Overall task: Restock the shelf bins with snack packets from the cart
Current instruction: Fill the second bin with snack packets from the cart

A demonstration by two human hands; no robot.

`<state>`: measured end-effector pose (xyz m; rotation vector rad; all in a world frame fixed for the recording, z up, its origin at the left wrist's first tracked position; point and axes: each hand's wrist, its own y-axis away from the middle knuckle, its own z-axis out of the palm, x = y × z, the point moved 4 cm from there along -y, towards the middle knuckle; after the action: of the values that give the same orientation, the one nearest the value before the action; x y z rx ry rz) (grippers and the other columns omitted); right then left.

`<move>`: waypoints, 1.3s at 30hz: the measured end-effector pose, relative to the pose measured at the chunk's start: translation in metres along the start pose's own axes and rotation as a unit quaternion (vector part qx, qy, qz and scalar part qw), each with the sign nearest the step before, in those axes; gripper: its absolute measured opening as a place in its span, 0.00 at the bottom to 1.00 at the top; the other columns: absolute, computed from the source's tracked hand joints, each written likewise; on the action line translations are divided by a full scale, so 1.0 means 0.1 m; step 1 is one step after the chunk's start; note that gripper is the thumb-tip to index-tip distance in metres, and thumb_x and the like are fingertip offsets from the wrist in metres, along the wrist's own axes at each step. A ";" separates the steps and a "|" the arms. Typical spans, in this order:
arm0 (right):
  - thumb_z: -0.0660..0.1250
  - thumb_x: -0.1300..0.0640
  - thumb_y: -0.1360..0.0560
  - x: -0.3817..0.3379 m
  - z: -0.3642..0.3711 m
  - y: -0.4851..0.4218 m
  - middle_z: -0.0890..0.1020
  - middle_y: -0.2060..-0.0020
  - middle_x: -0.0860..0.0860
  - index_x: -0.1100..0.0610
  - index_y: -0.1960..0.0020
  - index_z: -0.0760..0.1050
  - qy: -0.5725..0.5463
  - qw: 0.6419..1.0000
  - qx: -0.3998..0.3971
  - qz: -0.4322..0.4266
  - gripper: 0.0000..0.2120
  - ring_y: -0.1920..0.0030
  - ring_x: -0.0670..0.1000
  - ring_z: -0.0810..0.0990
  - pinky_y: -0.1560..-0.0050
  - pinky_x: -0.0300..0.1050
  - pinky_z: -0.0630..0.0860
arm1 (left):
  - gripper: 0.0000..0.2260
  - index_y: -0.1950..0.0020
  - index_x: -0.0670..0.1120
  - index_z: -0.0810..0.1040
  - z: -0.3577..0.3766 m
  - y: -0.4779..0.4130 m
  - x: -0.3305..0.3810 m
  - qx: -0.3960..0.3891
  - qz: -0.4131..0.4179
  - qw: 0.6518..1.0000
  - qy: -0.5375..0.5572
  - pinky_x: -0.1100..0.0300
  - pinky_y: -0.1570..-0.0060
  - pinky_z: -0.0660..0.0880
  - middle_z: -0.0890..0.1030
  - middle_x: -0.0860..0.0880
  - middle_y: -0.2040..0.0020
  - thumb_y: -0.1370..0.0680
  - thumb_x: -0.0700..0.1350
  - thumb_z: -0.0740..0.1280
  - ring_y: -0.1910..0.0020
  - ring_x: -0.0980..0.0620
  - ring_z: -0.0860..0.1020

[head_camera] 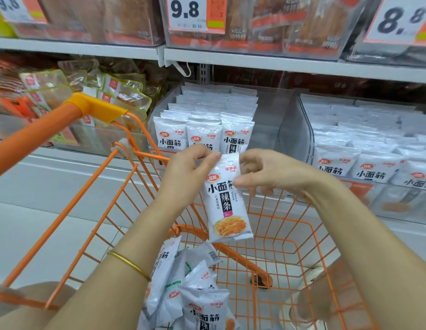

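A white snack packet [225, 203] with black lettering and an orange food picture hangs upright above the orange wire cart [278, 234]. My left hand [185, 172] pinches its top left corner. My right hand [264, 170] grips its top right edge with thumb and fingers. Several more of the same packets [195, 294] lie heaped in the cart's near corner. Right behind my hands stands a clear shelf bin [271, 110] holding rows of the same packets [204, 120] on its left side; its right side is bare.
A second clear bin [304, 129] full of matching packets sits to the right. Yellow-edged clear packets [64, 91] fill the bin on the left, behind the cart's orange handle [40, 129]. An upper shelf [278, 63] carries price tags 9.8 and 8.8. White floor lies left of the cart.
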<state>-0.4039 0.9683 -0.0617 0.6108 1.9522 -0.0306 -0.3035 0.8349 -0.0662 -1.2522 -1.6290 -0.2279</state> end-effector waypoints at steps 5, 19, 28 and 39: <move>0.71 0.58 0.27 -0.02 0.08 -0.03 0.82 0.64 0.52 0.60 0.55 0.79 0.038 0.999 0.008 0.016 0.05 0.73 0.45 0.72 0.74 0.36 0.64 | 0.05 0.52 0.48 0.75 0.01 0.00 -0.05 0.023 -0.020 0.998 0.047 0.64 0.62 0.72 0.78 0.51 0.60 0.20 0.47 0.61 0.60 0.60 0.75; 0.70 0.60 0.26 -0.10 -0.66 -0.31 0.81 0.64 0.55 0.59 0.52 0.77 0.012 0.951 0.309 -0.003 0.04 0.73 0.47 0.75 0.78 0.34 0.72 | 0.18 0.31 0.46 0.70 0.17 0.03 -0.24 -0.069 0.054 0.952 -0.294 0.56 0.30 0.54 0.67 0.48 0.30 0.22 0.44 0.63 0.28 0.50 0.59; 0.73 0.63 0.29 0.22 -0.39 -0.68 0.83 0.58 0.60 0.66 0.50 0.79 0.031 0.960 0.243 0.135 0.10 0.62 0.59 0.85 0.57 0.53 0.83 | 0.19 0.32 0.47 0.70 0.18 0.04 -0.24 -0.075 0.057 0.948 -0.306 0.55 0.29 0.53 0.65 0.47 0.28 0.22 0.44 0.64 0.27 0.49 0.58; 0.71 0.64 0.28 -0.19 -0.43 -0.25 0.81 0.62 0.59 0.57 0.60 0.66 0.180 0.922 0.341 0.043 0.12 0.68 0.53 0.83 0.67 0.46 0.81 | 0.17 0.33 0.45 0.72 0.13 0.01 -0.22 -0.070 0.057 0.954 -0.285 0.60 0.31 0.53 0.67 0.48 0.30 0.22 0.40 0.63 0.29 0.50 0.60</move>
<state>-0.4442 0.9513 -0.0319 1.2256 2.2615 -0.6032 -0.3116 0.8309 -0.0899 -1.6162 -2.0422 0.1074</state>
